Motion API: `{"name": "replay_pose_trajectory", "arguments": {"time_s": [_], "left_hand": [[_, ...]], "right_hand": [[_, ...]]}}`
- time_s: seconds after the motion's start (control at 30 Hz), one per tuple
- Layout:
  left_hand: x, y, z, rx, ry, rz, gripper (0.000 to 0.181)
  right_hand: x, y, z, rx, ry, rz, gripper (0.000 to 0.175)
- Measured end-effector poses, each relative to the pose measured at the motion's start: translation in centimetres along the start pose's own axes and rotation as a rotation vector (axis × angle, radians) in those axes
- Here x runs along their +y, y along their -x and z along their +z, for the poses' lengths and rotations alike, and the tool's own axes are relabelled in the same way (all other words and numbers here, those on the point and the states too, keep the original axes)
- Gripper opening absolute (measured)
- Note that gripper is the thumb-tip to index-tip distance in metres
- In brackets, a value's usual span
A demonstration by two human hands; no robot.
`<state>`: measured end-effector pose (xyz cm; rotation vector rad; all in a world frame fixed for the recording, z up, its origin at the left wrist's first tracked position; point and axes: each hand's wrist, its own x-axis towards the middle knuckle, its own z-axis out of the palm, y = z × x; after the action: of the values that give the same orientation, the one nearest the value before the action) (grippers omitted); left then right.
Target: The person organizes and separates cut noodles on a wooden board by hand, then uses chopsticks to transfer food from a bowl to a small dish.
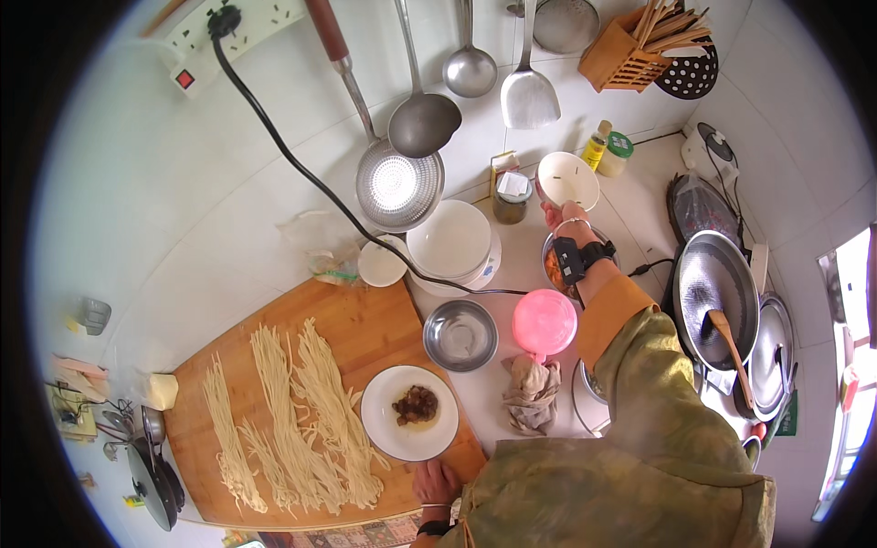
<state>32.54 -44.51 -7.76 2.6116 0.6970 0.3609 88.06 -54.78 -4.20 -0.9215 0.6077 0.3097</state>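
My right hand reaches to the far side of the counter and grips the near rim of a white bowl. The bowl is tilted, its inside facing me, with small dark marks in it. Below my right wrist, a metal bowl of orange food is partly hidden. My left hand rests at the front edge of the wooden board, just below a white plate of dark brown sauce. Its fingers look bent; whether they touch the plate is unclear. Bundles of raw noodles lie left of the plate.
A black cord hangs across the counter. Around the middle stand stacked white bowls, a steel bowl, a pink plastic ladle and a crumpled cloth. To the right is a wok with a wooden-handled spatula.
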Motion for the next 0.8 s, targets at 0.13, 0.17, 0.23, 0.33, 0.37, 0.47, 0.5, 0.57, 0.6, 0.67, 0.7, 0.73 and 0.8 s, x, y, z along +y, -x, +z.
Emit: {"name": "replay_pose_trajectory", "arguments": {"time_s": [0.13,0.17,0.23,0.33,0.37,0.47,0.5,0.57,0.6,0.67,0.7,0.73,0.8], "left_hand": [[-0.3,0.4,0.2,0.015,-0.008,0.001,0.007],[-0.3,0.4,0.2,0.027,-0.03,0.019,0.006],[-0.4,0.4,0.2,0.042,-0.054,0.032,0.006],[-0.4,0.6,0.3,0.018,-0.064,0.019,0.009],[-0.5,0.7,0.4,0.0,-0.06,-0.009,0.01],[-0.7,1.0,0.4,-0.032,-0.062,-0.045,0.011],[-0.8,1.1,0.4,-0.044,-0.062,-0.047,0.012],[-0.8,1.0,0.5,-0.048,-0.064,-0.047,0.013],[-0.7,0.9,0.5,-0.047,-0.063,-0.042,0.014],[-0.5,0.6,0.3,-0.057,-0.054,-0.043,0.014],[-0.4,0.6,0.1,-0.064,-0.049,-0.049,0.015],[-0.4,0.6,0.1,-0.067,-0.051,-0.053,0.015],[-0.5,0.6,0.1,-0.053,-0.073,-0.038,0.014]], "right_hand": [[0.2,-0.5,-0.4,0.057,0.071,-0.007,0.035],[0.2,-0.7,-0.4,0.102,0.033,0.01,0.034],[0.2,-1.1,-0.1,0.143,-0.002,0.028,0.032],[0.2,-1.5,0.3,0.168,-0.015,0.045,0.035],[0.2,-1.7,0.4,0.191,-0.017,0.04,0.036],[0.7,-1.3,1.1,0.209,-0.024,0.039,0.038],[0.9,-1.2,1.3,0.205,-0.032,0.036,0.038],[0.9,-0.8,1.7,0.213,-0.049,0.02,0.039],[0.8,-1.1,1.5,0.219,-0.069,-0.001,0.04],[0.7,-1.7,1.5,0.253,-0.045,0.028,0.039],[0.8,-1.9,1.5,0.282,-0.019,0.062,0.038],[0.8,-1.9,1.3,0.284,-0.016,0.066,0.038],[1.1,-1.7,0.8,0.155,-0.022,0.087,0.033]]}}
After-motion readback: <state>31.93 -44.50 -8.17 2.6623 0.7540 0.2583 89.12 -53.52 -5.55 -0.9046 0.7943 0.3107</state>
